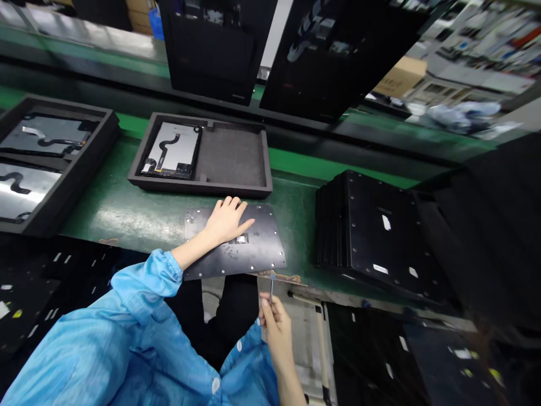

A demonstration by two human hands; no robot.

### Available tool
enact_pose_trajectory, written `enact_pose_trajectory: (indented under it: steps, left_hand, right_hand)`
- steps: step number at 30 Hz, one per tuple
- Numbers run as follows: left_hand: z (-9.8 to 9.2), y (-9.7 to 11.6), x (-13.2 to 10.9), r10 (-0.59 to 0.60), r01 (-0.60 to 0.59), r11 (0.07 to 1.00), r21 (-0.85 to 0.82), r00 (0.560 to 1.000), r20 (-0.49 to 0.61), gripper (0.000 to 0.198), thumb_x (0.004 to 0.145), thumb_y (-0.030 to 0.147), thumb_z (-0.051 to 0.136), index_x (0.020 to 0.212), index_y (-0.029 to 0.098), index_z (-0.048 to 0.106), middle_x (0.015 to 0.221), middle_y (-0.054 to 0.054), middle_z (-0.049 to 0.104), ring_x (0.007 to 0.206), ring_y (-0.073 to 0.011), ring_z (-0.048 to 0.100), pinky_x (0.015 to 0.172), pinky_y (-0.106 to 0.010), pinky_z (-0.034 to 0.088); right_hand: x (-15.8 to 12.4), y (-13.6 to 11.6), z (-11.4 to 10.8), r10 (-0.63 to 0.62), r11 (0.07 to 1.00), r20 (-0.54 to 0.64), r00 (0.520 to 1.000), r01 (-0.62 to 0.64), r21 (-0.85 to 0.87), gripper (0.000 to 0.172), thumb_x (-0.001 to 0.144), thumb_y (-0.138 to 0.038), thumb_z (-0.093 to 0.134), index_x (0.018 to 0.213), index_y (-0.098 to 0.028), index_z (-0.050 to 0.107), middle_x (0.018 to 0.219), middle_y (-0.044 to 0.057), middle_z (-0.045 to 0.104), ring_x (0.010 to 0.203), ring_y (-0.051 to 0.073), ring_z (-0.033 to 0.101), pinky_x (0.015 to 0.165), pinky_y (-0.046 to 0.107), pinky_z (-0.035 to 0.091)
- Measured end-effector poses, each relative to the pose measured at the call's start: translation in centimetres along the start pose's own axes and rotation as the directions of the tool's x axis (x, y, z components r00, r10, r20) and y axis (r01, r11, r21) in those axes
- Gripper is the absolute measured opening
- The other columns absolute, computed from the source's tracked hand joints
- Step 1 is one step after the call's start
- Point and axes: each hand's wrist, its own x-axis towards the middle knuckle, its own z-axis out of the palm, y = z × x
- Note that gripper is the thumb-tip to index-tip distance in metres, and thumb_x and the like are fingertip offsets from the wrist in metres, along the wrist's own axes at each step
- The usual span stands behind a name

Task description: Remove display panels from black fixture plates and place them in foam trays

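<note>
My left hand (227,220) lies on a dark flat panel (220,260) with its fingers stretched out. The panel sits on the green bench, reaching its front edge, and has small holes along its borders. Near its middle, by my wrist, is a small shiny rectangular piece (242,239). Below the panel's near right corner, my right hand (275,324) is closed around a thin rod-like tool (271,287) with a bluish upper end. This tool points up toward the bench edge; its exact kind is unclear.
A grey foam tray (236,189) behind the panel holds a display part (173,148) with a ribbon cable. Another foam tray (46,217) with similar parts is at left. A stack of black panels (380,225) stands at right. Large black screens (215,62) hang behind.
</note>
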Motion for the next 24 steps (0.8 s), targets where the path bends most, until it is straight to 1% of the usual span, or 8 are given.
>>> enact_pose_trajectory:
  steps: [2,4,7,9,11,13,19,24]
  left_hand:
    - [-0.1,-0.1,-0.1,0.023,-0.023,1.000,-0.016,1.000,0.006,0.061,0.110,0.059,0.045,0.147,0.013,0.059,0.135,-0.017,0.064,0.123,-0.0344,0.055,0.103,-0.046,0.044]
    - [-0.1,-0.2,-0.1,0.045,-0.045,0.999,-0.027,0.999,0.008,0.060,0.109,0.059,0.046,0.146,0.014,0.060,0.134,-0.016,0.065,0.122,-0.0339,0.055,0.102,-0.046,0.044]
    - [-0.2,-0.2,-0.2,0.057,-0.057,0.998,-0.025,0.998,0.003,0.060,0.109,0.060,0.048,0.145,0.014,0.060,0.133,-0.015,0.065,0.120,-0.0336,0.055,0.101,-0.046,0.044]
    - [-0.2,-0.2,-0.2,0.055,-0.055,0.998,-0.020,0.998,-0.002,0.060,0.109,0.059,0.048,0.145,0.013,0.061,0.133,-0.015,0.065,0.119,-0.0337,0.056,0.100,-0.046,0.045]
    - [-0.2,-0.2,-0.2,0.056,-0.056,0.998,-0.018,0.998,-0.004,0.060,0.108,0.059,0.049,0.144,0.013,0.061,0.132,-0.015,0.065,0.119,-0.0336,0.056,0.099,-0.046,0.045]
    - [-0.2,-0.2,-0.2,0.059,-0.059,0.998,-0.017,0.998,-0.004,0.059,0.108,0.059,0.049,0.143,0.013,0.062,0.131,-0.015,0.065,0.119,-0.0336,0.056,0.099,-0.046,0.045]
    - [-0.1,-0.2,-0.2,0.059,-0.060,0.998,-0.015,0.998,-0.015,0.058,0.108,0.059,0.049,0.142,0.014,0.062,0.130,-0.015,0.066,0.118,-0.0336,0.057,0.099,-0.047,0.046]
    - [0.0,-0.3,-0.2,0.060,-0.060,0.998,-0.014,0.998,-0.019,0.058,0.108,0.059,0.049,0.143,0.014,0.062,0.132,-0.015,0.066,0.119,-0.0333,0.057,0.099,-0.046,0.046]
  right_hand:
    - [-0.2,0.5,0.2,0.042,0.999,0.000,0.999,-0.042,0.025,0.043,0.108,-0.059,0.055,0.130,-0.025,0.068,0.067,-0.006,0.042,0.057,0.014,0.043,0.053,0.027,0.036]
    - [-0.4,1.3,0.3,0.103,0.991,0.002,0.995,-0.103,0.087,0.047,0.108,-0.062,0.053,0.132,-0.025,0.069,0.068,-0.006,0.035,0.056,0.013,0.037,0.052,0.026,0.030]
    - [-0.6,3.0,0.3,0.163,0.975,0.008,0.987,-0.162,0.150,0.050,0.106,-0.069,0.051,0.120,-0.025,0.071,0.066,-0.007,0.027,0.055,0.013,0.027,0.050,0.026,0.024]
    - [-0.4,4.1,0.3,0.168,0.976,0.011,0.986,-0.168,0.138,0.053,0.102,-0.074,0.054,0.110,-0.025,0.071,0.063,-0.008,0.025,0.054,0.013,0.024,0.048,0.026,0.022]
    - [-0.1,4.9,0.5,0.169,0.977,0.017,0.985,-0.170,0.129,0.055,0.100,-0.078,0.053,0.103,-0.026,0.071,0.061,-0.008,0.024,0.053,0.013,0.022,0.048,0.027,0.021]
    - [0.2,5.3,0.9,0.163,0.979,0.018,0.986,-0.164,0.124,0.056,0.100,-0.078,0.050,0.101,-0.027,0.070,0.061,-0.008,0.022,0.053,0.014,0.021,0.050,0.028,0.021]
    - [1.1,5.5,3.0,0.121,0.989,-0.029,0.992,-0.118,0.089,0.054,0.103,-0.077,0.040,0.096,-0.029,0.064,0.063,-0.006,0.021,0.056,0.015,0.022,0.055,0.030,0.021]
    - [1.3,5.7,4.2,0.124,0.992,-0.014,0.992,-0.124,0.010,0.055,0.102,-0.077,0.034,0.087,-0.029,0.055,0.064,-0.006,0.020,0.055,0.016,0.023,0.055,0.031,0.022]
